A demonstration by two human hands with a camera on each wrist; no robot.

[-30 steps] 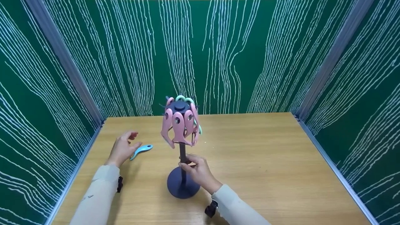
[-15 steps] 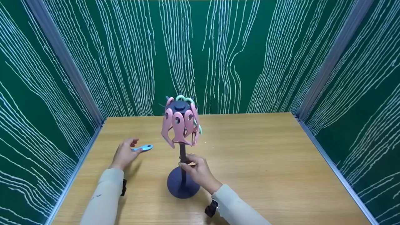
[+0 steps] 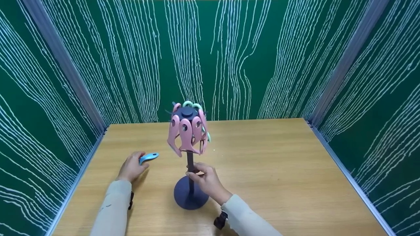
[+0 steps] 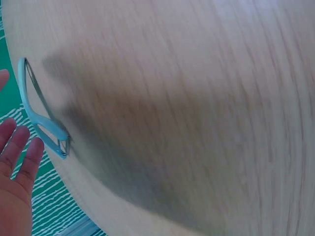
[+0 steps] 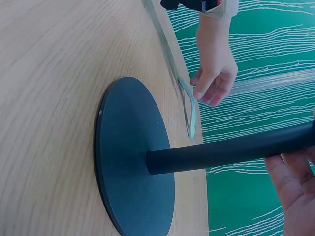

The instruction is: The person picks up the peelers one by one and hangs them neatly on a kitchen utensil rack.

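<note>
My left hand (image 3: pixel 132 167) is at the wide end of a light blue peeler (image 3: pixel 151 156) lying on the table. In the left wrist view its fingertips (image 4: pixel 32 150) are extended close beside the peeler's bladed end (image 4: pixel 60 142), with the thumb apart from them. My right hand (image 3: pixel 210 183) grips the dark pole (image 5: pixel 221 153) of an upright stand between thumb and fingers, above its round base (image 3: pixel 185 198). Several pink peelers (image 3: pixel 186 136) and a few mint green peelers (image 3: pixel 197 106) hang by their handle holes from hooks around the stand's top (image 3: pixel 187 112).
The wooden table (image 3: pixel 279 164) meets green walls (image 3: pixel 229 82) with white wavy lines at the back and both sides. Grey metal posts (image 3: pixel 347 62) stand at the back corners. Some bare hooks (image 3: pixel 168 111) stick out on the stand's left.
My left hand has come down and slightly toward me, from above and left of the blue peeler to its wide end. My right hand keeps its grip on the pole.
</note>
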